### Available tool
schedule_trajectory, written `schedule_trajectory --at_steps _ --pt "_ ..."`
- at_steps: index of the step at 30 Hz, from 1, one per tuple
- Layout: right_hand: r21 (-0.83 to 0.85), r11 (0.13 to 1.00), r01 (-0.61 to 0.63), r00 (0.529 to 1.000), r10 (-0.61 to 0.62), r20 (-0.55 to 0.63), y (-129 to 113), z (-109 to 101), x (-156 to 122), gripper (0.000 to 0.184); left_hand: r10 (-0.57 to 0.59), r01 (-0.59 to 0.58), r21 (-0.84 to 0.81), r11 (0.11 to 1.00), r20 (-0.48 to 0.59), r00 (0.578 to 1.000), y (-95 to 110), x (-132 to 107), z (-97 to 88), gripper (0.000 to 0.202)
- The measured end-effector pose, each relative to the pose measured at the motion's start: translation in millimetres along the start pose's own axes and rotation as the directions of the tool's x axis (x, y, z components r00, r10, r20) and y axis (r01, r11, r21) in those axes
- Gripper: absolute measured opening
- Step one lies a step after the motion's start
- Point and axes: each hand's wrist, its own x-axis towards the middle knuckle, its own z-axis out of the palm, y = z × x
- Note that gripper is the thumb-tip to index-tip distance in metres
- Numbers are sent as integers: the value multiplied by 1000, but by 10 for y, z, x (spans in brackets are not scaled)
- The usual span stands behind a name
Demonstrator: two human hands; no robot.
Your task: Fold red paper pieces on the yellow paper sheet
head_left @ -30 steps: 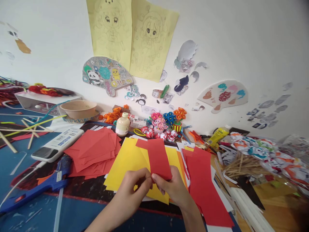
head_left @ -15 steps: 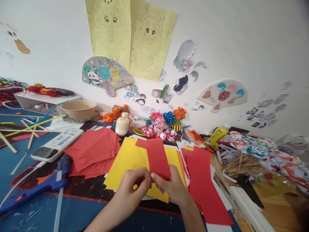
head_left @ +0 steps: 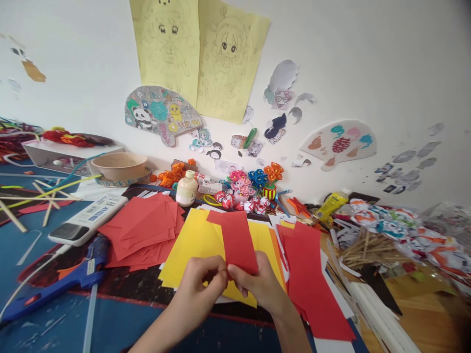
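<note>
A folded strip of red paper [head_left: 238, 240] is held upright between my hands, over yellow sheets [head_left: 191, 240]. My right hand [head_left: 262, 284] grips its lower end, thumb in front and fingers behind. At the strip's lower left edge, my left hand [head_left: 205, 277] is closed in a pinch; its fingertips meet the paper there. A small red paper piece [head_left: 215, 217] shows beside the strip's upper left. To the left lies a pile of cut red paper pieces [head_left: 147, 228]. Larger red sheets [head_left: 312, 274] lie to the right of my right hand.
A blue glue gun [head_left: 73, 282] and a white power strip [head_left: 88, 219] lie at the left. Behind the paper stand a cream bottle [head_left: 186, 189] and craft flowers [head_left: 257, 180]. Wooden sticks [head_left: 366, 250] and a yellow bottle [head_left: 332, 205] are at the right, before the wall.
The red strip has shifted slightly left and tilted a little. My left fingers have moved slightly up along its lower left edge; my right hand keeps its hold.
</note>
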Motion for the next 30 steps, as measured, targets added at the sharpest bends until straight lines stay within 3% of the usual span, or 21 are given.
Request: schedule_trajectory --at_steps 8,16,24,30 --pt "52 998 43 998 -46 47 0 27 20 30 23 -23 -3 1000 -34 999 10 -6 -7 27" --pt "83 996 23 1000 -24 12 21 39 29 30 -5 1 -108 994 -42 999 25 2 -2 27" --pt "76 995 60 998 -59 -22 3 14 34 27 -81 79 -29 996 -81 993 1 69 -139 51" --pt "10 997 77 996 -76 -52 -17 20 45 28 -39 35 -45 998 -88 995 17 88 -173 29"
